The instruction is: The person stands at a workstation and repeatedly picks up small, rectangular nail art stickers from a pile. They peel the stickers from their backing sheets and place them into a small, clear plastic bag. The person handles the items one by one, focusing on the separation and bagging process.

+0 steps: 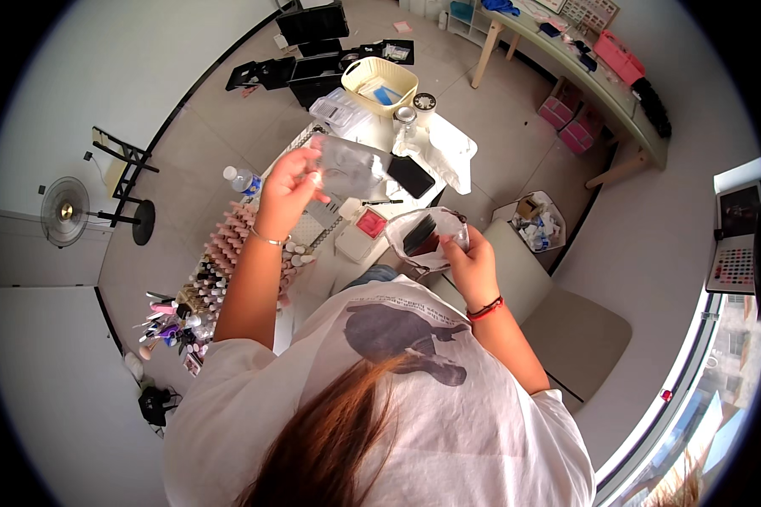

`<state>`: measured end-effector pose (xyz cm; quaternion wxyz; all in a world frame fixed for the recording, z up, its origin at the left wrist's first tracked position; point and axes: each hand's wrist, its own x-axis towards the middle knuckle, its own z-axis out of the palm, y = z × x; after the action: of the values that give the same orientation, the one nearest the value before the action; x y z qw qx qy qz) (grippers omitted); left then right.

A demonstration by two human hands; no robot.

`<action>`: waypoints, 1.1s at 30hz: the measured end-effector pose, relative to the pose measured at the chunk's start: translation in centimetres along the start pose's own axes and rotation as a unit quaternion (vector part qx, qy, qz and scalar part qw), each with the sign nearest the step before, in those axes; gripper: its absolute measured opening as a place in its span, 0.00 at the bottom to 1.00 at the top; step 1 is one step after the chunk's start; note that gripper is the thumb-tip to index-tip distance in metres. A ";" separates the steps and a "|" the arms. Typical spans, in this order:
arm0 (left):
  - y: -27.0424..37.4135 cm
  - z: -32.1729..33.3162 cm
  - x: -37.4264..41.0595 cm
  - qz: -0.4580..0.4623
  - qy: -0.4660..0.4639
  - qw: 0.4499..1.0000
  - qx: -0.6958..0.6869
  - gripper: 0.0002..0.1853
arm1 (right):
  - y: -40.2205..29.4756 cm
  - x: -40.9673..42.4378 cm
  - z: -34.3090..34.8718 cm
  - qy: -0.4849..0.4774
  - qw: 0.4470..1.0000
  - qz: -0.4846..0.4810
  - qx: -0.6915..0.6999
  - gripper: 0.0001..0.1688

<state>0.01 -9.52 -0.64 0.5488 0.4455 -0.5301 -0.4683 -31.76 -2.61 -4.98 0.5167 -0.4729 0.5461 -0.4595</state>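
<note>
A clear plastic sheet or sleeve point(349, 166) is pinched between the thumb and fingers of my left hand point(292, 187), held up over the white table point(317, 218). My right hand point(472, 260) grips the rim of an open pouch with a pale lining point(447, 223). Dark flat pieces point(420, 234) show inside the pouch, which hangs just above my lap. Between my hands lie a black smartphone point(411, 176) and an open clear case with a pink-red inside point(371, 223). A thin black pen-like stick point(382, 202) rests beside the case.
Many nail polish bottles point(234, 237) crowd the table's left side, by a water bottle point(243, 181). At the far end stand a cream basket point(380, 82), clear plastic boxes point(342, 111) and a glass jar point(405, 120). A bin point(536, 222) sits right of the table, a fan point(66, 211) left.
</note>
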 end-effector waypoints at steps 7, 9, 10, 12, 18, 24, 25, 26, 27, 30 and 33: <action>5.3 6.0 -2.3 0.101 -0.227 0.955 0.161 0.17 | 0.3 0.1 -0.2 0.007 0.999 0.029 0.034 0.10; 4.5 7.2 -2.7 0.149 -0.221 0.936 0.230 0.20 | 0.9 0.3 0.0 0.013 0.998 0.028 0.061 0.10; 3.8 7.5 -2.8 0.178 -0.209 0.925 0.263 0.22 | 1.0 0.4 0.0 0.016 0.997 0.027 0.075 0.11; 3.0 8.1 -3.3 0.202 -0.192 0.910 0.305 0.22 | 0.1 0.2 0.1 0.013 0.990 0.064 0.126 0.11; 2.9 9.0 -3.9 0.212 -0.192 0.862 0.419 0.17 | 0.1 0.2 -0.5 -0.027 0.986 0.075 0.143 0.12; 3.4 9.5 -3.9 0.244 -0.202 0.824 0.470 0.13 | 1.2 0.4 -0.6 -0.006 0.997 0.034 0.067 0.10; 3.6 9.6 -4.0 0.256 -0.203 0.821 0.469 0.12 | 1.0 0.4 -0.5 -0.003 0.998 0.033 0.060 0.10; 3.7 9.8 -4.0 0.267 -0.204 0.817 0.469 0.12 | 0.8 0.3 -0.4 -0.002 0.998 0.027 0.050 0.10; 3.8 9.9 -4.0 0.265 -0.207 0.812 0.476 0.12 | 0.6 0.3 -0.4 -0.001 0.999 0.022 0.041 0.10; 4.1 10.5 -4.1 0.253 -0.216 0.802 0.496 0.11 | -0.3 0.1 -0.2 0.006 1.000 0.014 0.019 0.10; 4.4 11.2 -3.8 0.236 -0.221 0.798 0.508 0.12 | -0.3 0.1 -0.1 0.008 1.000 0.006 0.016 0.10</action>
<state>-10.96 -4.93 3.49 0.2049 0.4063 -0.8874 -0.0734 -31.90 -2.73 -4.68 0.5230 -0.4576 0.5452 -0.4689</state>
